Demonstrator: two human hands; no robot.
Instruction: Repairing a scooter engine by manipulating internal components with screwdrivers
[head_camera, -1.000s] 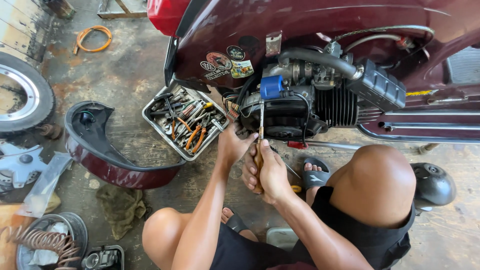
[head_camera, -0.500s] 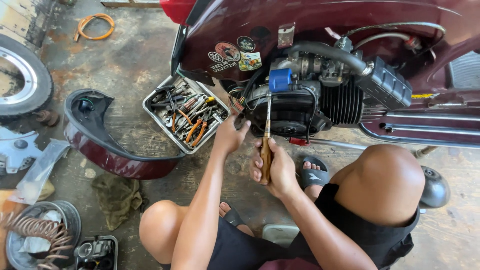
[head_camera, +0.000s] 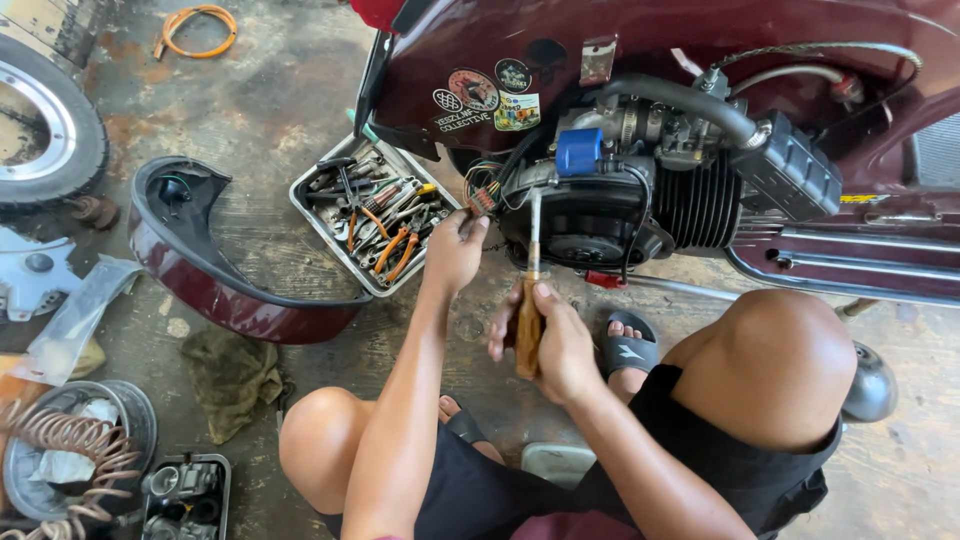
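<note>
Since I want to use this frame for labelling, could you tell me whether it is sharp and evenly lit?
Head view: sharp overall, soft daylight; right hand and screwdriver crisp; glare on the maroon body panel; wide-angle bending toward the edges.

Soft, even daylight is filling the scene; shadows are lying faint under the maroon scooter body (head_camera: 640, 60). Mild glare is showing on its panel and the chrome wheel rim (head_camera: 40, 130). Focus is holding sharp; wide-angle bending is curving the edges.
</note>
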